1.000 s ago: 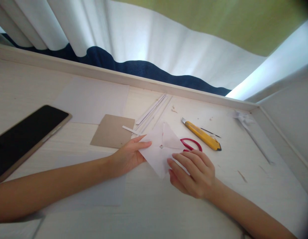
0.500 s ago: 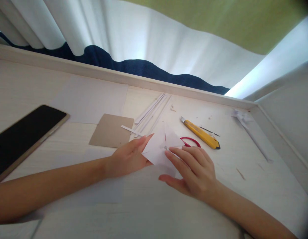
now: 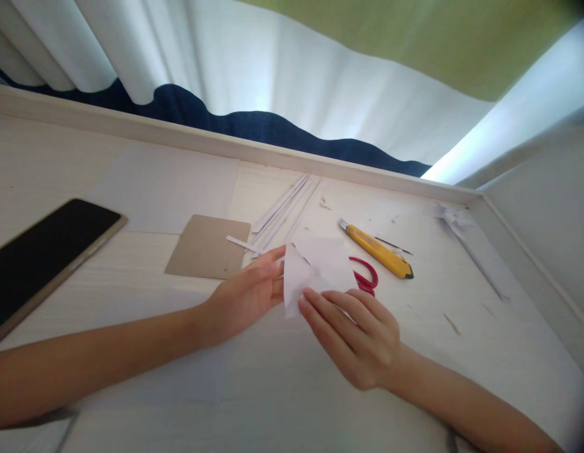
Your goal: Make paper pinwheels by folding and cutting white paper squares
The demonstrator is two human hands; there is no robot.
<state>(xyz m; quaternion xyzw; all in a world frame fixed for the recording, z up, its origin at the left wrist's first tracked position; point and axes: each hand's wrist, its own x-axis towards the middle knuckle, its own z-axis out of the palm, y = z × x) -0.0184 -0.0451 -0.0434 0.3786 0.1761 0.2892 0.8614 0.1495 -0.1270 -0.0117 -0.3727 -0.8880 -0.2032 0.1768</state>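
Note:
A small square of white paper, with slits cut in from its corners, is held above the table between both hands. My left hand supports it from the left edge, some of its fingers hidden behind the sheet. On the near edge, my right hand pinches the paper, fingertips on its lower left part. Just behind the paper lie scissors with red handles, their blades hidden. A yellow box cutter rests farther right, blade tip showing.
Left of the hands lie a brown cardboard square, white sheets and a black phone. Several narrow paper strips lie behind. A paper pinwheel on a stick is at the right, and a raised ledge borders the table's back.
The paper square has been turned in the hands, its edges now nearly upright to me. My right hand has closed its thumb and fingers on the near edge; more of the scissors' handles shows.

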